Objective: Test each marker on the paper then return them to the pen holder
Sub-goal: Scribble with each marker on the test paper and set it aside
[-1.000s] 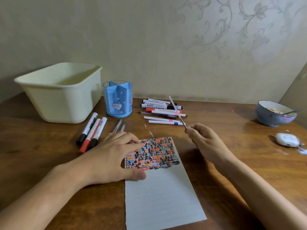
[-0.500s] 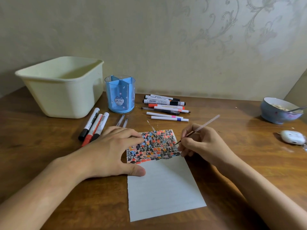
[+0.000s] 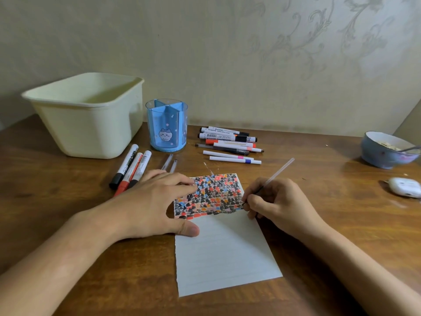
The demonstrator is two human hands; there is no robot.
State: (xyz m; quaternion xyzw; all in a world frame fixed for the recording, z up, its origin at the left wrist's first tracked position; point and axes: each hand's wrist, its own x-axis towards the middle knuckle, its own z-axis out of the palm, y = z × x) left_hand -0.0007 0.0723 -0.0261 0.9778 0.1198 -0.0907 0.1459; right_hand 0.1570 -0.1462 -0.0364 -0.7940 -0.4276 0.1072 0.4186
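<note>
Right hand point(image 3: 276, 201) pinches thin pen point(image 3: 276, 173), tip on paper point(image 3: 224, 249); left hand point(image 3: 150, 204), fingers spread, presses the sheet to the surface point(image 3: 341, 224).

Wooden bench point(image 3: 68, 224). Blue pen holder point(image 3: 167, 126) at back; cream tub point(image 3: 88, 124) left of it, markers point(image 3: 230, 144) right, lined paper point(image 3: 223, 254) in front, bowl point(image 3: 387, 153) far right.
</note>
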